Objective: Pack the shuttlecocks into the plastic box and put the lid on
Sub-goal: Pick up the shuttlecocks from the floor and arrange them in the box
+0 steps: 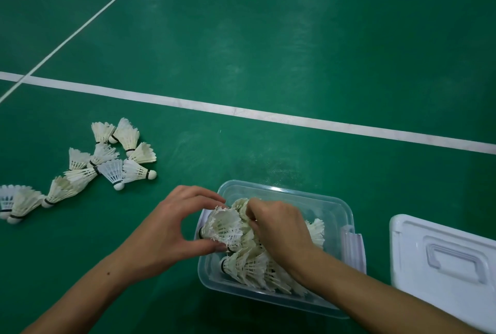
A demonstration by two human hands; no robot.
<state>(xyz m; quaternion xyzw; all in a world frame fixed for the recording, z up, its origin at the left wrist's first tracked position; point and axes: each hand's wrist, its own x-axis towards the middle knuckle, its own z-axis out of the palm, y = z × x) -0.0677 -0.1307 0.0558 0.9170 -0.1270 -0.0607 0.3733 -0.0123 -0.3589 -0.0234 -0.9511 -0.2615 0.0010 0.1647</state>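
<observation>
A clear plastic box (332,207) sits on the green court floor, holding several white feather shuttlecocks (249,266). My left hand (171,229) pinches a frayed shuttlecock (224,226) at the box's left rim, between thumb and fingers. My right hand (281,229) reaches into the box, its fingers closed on another shuttlecock (240,206) near the far side. The white lid (442,266) with its moulded handle lies flat on the floor to the right of the box. A loose pile of shuttlecocks (112,159) lies on the floor to the left.
More shuttlecocks (21,202) trail toward the left edge of view. A wide white court line (241,112) runs across the floor beyond the box, with thinner lines at the far left. A clip latch (353,247) hangs on the box's right side.
</observation>
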